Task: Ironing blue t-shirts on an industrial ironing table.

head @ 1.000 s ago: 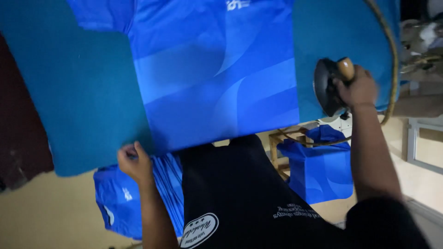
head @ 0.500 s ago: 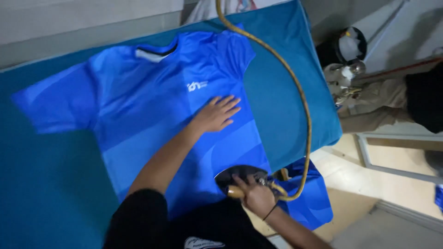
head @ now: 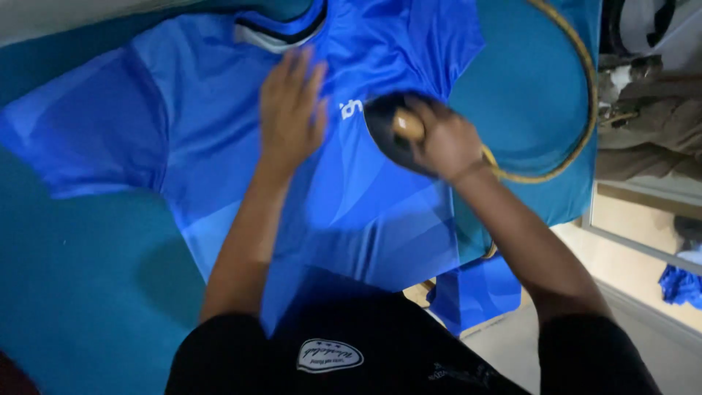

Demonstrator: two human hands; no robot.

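A bright blue sports shirt (head: 219, 146) with a dark collar lies spread flat on a teal padded table (head: 80, 292). My left hand (head: 291, 102) presses flat on the shirt's chest, fingers apart, just below the collar. My right hand (head: 439, 139) grips the wooden handle of a dark iron (head: 387, 128) that rests on the shirt's chest, right beside my left hand. A yellowish cord (head: 578, 95) loops from the iron across the table's right side.
More blue garments (head: 475, 292) hang below the table's near edge by my right arm. Another blue piece (head: 680, 281) lies on the floor at far right. Cluttered objects (head: 643, 80) sit beyond the table's right edge.
My right hand has carried the iron from the shirt's lower hem up to its chest. My left hand has slid up toward the collar. The view has moved closer.
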